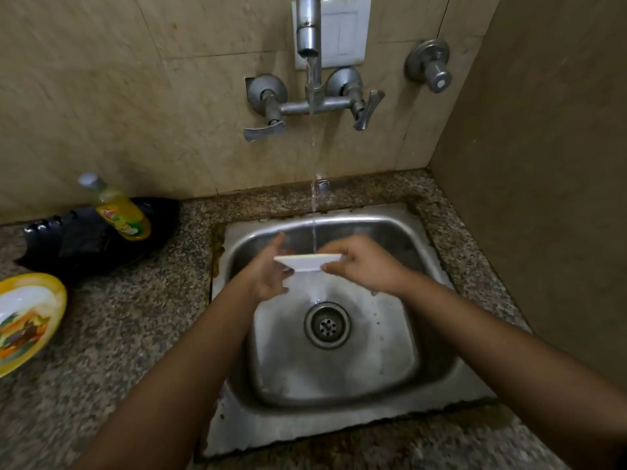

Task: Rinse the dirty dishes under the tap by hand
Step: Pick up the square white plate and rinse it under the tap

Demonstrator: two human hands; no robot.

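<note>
A person stands at the sink (437,266) with both arms stretched over the basin. Between the hands sits a small white dish (307,262), held nearly level, well above the drain (327,325) and toward the back of the basin. The right hand (364,266) pinches the dish's right edge, thumb near me and fingers curled over the far side. The left hand (268,276) meets the left edge with its palm, fingers fairly straight and pointing up toward the wall; it is blurred, so I cannot make out its thumb clearly. A thin stream of water (314,198) falls from the tap (308,39) and lands on the dish near its middle.

On the speckled table (135,317) left of the sink, a yellow soap bottle (120,213) leans on a black tray (84,242) against the wall. Nearer me, at the left edge, lies a yellow-rimmed plate (27,320) with a painted picture. A separate valve (431,66) sticks out of the wall to the right of the tap.
</note>
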